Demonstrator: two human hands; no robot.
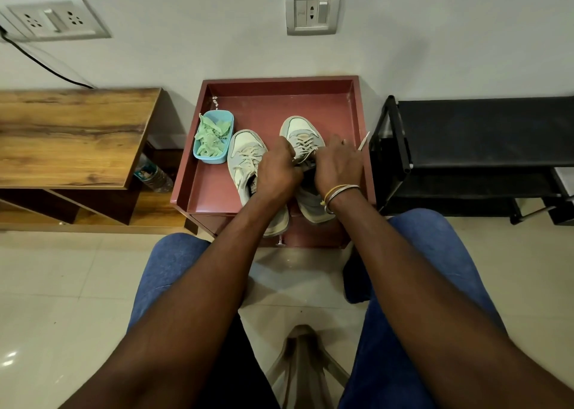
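The right shoe point(302, 135) stands on the red bench point(279, 82) beside the left shoe point(245, 154), and with each grip, left hand point(279, 172) and right hand point(338, 166), clamped on its lace point(364, 141), we judge the lower rows threaded and only the top and knot left.

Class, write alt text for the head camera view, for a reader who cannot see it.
A seated person's left hand and right hand pinch the laces of a pale sneaker on a red tray-topped stand. A second sneaker lies to its left, beside a blue tub of green scraps.
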